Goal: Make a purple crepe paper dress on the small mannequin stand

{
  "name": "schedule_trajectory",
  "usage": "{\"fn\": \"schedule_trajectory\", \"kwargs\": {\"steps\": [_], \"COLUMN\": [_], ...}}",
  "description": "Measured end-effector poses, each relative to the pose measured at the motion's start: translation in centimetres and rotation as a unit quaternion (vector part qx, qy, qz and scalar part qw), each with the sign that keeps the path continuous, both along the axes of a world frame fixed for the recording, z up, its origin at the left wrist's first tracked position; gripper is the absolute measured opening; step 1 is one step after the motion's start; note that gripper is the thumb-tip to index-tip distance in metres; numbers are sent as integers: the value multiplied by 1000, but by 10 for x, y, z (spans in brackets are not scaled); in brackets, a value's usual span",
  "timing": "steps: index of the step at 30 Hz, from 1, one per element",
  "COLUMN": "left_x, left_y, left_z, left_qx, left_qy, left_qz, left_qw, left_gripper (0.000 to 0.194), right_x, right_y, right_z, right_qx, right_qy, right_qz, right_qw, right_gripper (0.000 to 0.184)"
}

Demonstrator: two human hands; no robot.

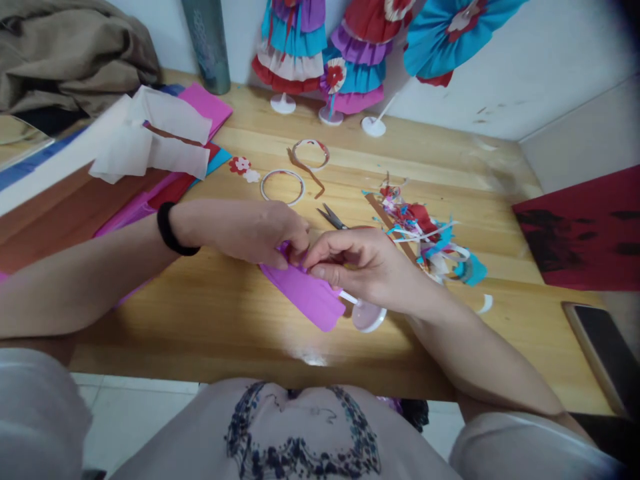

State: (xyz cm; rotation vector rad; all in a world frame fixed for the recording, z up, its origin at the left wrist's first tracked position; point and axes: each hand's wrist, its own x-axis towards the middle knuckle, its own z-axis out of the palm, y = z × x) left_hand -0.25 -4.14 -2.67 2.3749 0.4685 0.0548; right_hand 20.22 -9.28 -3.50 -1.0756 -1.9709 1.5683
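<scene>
Close together over the middle of the table, both my hands pinch a strip of magenta crepe paper (313,297). My left hand (250,230) has its fingertips closed on the strip's upper edge, with a black band around the wrist. The thumb and forefinger of my right hand (367,267) grip the gathered edge just beside it. Under my right hand a white stick shows, ending in a round white base (369,316); my hands hide the rest of the stick. Scissors (332,217) lie just beyond, their handles hidden behind my right hand.
Two tape rolls (283,187) and paper flowers (241,165) lie beyond my hands. Paper scraps (425,230) are heaped on the right, near a phone (600,353). Sheets of crepe paper (165,150) cover the left side. Ruffled paper dresses (290,50) and a bottle (207,47) stand along the wall.
</scene>
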Motion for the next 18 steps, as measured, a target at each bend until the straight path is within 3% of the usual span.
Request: {"fn": "schedule_trajectory", "kwargs": {"steps": [5,8,18], "left_x": [-8,-13,-15], "left_y": [-16,-24,-37], "left_z": [-11,-17,-31], "left_qx": [91,148,284], "left_qy": [-22,-48,-81], "left_qz": [30,52,81], "left_qw": [995,986,952], "left_gripper": [21,21,27], "right_x": [3,3,-1], "right_y": [6,9,13], "right_z": [0,-3,-8], "right_qx": [88,144,169], "right_qy": [-67,-131,-195], "right_qz": [-41,-31,3], "right_qw": [993,980,966], "right_gripper": [11,10,8]}}
